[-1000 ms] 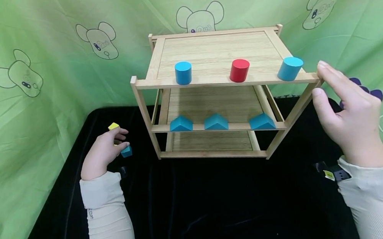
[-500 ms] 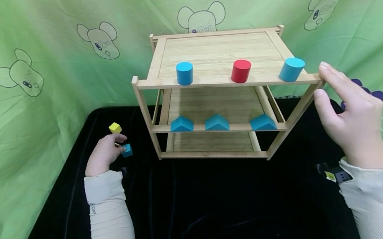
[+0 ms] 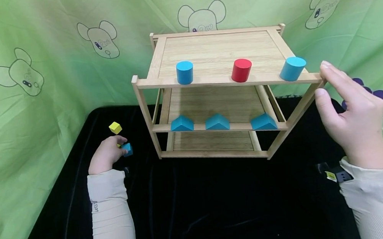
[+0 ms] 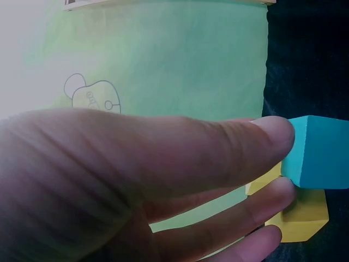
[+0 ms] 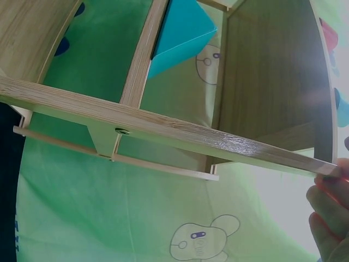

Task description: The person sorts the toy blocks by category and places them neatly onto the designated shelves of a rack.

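Note:
My left hand point(image 3: 106, 154) is low at the left, its thumb tip against a blue block point(image 3: 127, 149) with several flat faces. In the left wrist view the thumb point(image 4: 262, 136) overlaps that block's edge, and another fingertip lies at its lower corner; the index finger is mostly hidden. A yellow block point(image 4: 300, 218) shows right behind it. Farther back lies a yellow cube point(image 3: 115, 128). My right hand point(image 3: 357, 119) touches the front right top corner of the wooden rack point(image 3: 219, 47), fingers extended, thumb beside the post.
On the top shelf stand two blue cylinders point(image 3: 185, 73) and a red cylinder point(image 3: 241, 70). Three blue triangular blocks point(image 3: 217, 122) line the middle shelf's front edge. Black cloth point(image 3: 220, 201) covers the table, and a green curtain point(image 3: 46, 18) hangs around it.
My left hand has moved right, away from the yellow cube and up to the blue block, so the cube now shows fully. The right hand stays at the rack's corner.

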Available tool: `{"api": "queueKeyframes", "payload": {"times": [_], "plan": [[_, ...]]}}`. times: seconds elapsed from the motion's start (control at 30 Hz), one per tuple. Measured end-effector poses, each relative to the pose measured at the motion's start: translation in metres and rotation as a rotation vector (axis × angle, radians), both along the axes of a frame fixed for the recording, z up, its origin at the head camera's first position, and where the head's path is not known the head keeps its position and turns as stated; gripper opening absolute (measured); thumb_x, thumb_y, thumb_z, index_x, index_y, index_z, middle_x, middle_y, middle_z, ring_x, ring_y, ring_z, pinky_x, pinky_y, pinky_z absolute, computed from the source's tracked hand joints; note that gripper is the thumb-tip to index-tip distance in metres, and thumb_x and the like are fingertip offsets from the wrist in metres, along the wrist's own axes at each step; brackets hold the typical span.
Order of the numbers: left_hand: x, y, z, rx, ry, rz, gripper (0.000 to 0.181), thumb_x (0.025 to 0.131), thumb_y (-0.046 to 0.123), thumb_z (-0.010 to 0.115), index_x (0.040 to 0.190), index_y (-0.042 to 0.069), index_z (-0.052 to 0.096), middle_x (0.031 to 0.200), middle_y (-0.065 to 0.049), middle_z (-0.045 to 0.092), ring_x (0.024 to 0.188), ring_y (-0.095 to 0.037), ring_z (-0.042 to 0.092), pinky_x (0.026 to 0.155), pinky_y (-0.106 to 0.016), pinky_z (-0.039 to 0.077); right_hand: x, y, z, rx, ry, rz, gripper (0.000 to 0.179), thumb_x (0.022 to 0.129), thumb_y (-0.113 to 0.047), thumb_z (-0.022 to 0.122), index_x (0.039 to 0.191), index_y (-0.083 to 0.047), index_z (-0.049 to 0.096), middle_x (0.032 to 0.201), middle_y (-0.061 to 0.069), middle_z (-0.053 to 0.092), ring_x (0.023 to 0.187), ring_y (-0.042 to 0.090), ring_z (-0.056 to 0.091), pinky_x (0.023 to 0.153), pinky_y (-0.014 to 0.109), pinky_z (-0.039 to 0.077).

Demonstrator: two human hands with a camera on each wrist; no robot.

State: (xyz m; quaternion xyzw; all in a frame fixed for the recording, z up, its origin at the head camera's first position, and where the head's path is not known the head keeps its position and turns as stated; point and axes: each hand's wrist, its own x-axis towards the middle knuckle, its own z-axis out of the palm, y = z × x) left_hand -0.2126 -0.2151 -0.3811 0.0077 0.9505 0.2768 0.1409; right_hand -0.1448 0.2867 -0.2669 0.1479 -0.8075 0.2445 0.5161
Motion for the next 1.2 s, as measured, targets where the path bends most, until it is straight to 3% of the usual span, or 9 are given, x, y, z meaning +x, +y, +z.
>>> {"api": "queueKeyframes", "payload": {"times": [0.47,0.7,0.97,1.2], "plan": [[-0.001,0.002,-0.002,-0.016,0.009,-0.013,0.045,0.096,0.002,0.065,0.138,-0.01,0.053,0.136,-0.033,0.055,0.112,-0.041,0.059,0.099,-0.057,0.048,0.001,-0.001,0.001,-0.004,0.003,0.0,0.04,0.092,-0.029,0.06,0.123,-0.006,0.074,0.123,0.011,0.07,0.119,0.013,0.063,0.1,0.008,0.04],[-0.006,0.002,-0.01,-0.001,0.066,-0.038,0.04,0.092,-0.001,0.069,0.13,-0.01,0.057,0.13,-0.033,0.058,0.113,-0.043,0.058,0.101,-0.055,0.047,0.001,0.0,0.001,0.004,-0.008,0.003,0.041,0.093,-0.03,0.06,0.123,-0.007,0.073,0.123,0.011,0.07,0.12,0.011,0.063,0.102,0.01,0.041],[-0.011,0.004,-0.014,0.001,0.109,-0.058,0.034,0.087,0.0,0.073,0.118,-0.007,0.063,0.115,-0.029,0.063,0.102,-0.04,0.06,0.094,-0.052,0.05,0.001,-0.001,0.001,-0.005,-0.002,-0.009,0.04,0.092,-0.029,0.06,0.122,-0.007,0.074,0.123,0.009,0.07,0.119,0.006,0.062,0.095,0.002,0.037],[-0.011,0.005,-0.016,0.025,0.098,-0.069,0.031,0.088,-0.001,0.071,0.116,-0.006,0.062,0.112,-0.028,0.064,0.098,-0.038,0.06,0.09,-0.051,0.051,0.001,-0.001,0.0,-0.014,0.002,-0.006,0.04,0.092,-0.029,0.06,0.121,-0.006,0.074,0.122,0.01,0.07,0.119,0.006,0.062,0.098,0.005,0.039]]}}
